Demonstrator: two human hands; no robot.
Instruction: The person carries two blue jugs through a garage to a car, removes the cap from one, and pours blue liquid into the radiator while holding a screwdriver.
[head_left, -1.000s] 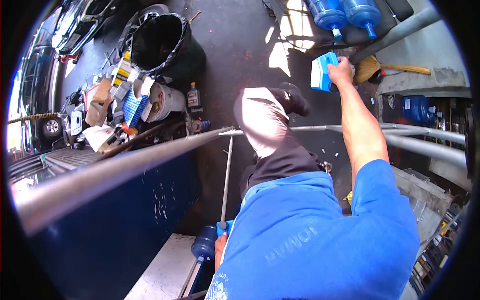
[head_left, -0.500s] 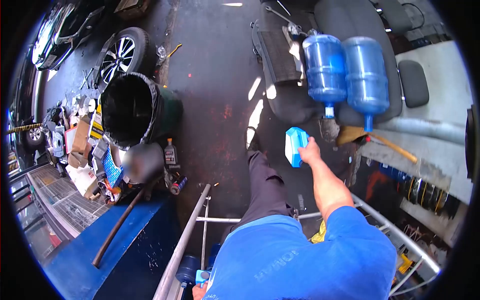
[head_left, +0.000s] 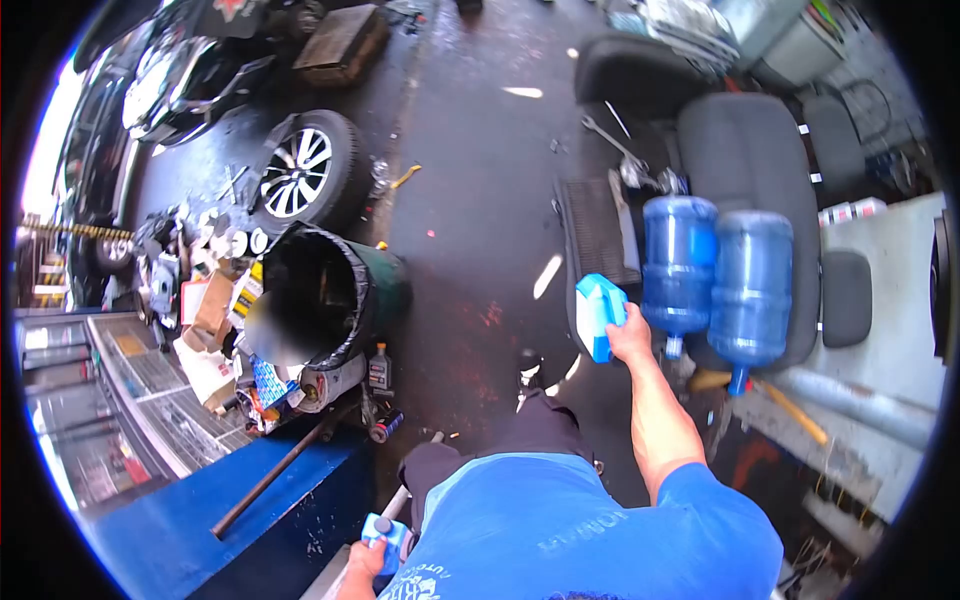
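Observation:
My right hand (head_left: 632, 335) is wrapped round one side of a blue-and-white container (head_left: 598, 318), held out ahead of my body near the seat. What kind of container it is, I cannot make out. Low in the view, my left hand (head_left: 366, 558) grips a light-blue bottle (head_left: 384, 540) with a dark round cap. Just right of the held container, two large blue water jugs, a left one (head_left: 680, 262) and a right one (head_left: 750, 288), lie on a dark grey car seat (head_left: 735, 140) with their necks toward me.
A lined trash bin (head_left: 385, 290) stands left of the walkway, with a car wheel (head_left: 297, 172) behind it. Boxes and scrap are heaped beside a blue bench (head_left: 290, 500) bearing a metal pipe (head_left: 270, 490). An oil bottle (head_left: 379, 370) and a spray can (head_left: 386, 426) stand near the bin.
I have stepped forward, past the metal frame that was around my legs. Both held containers came along, and the left bottle now shows more fully. The jugs and bin appear lower in view.

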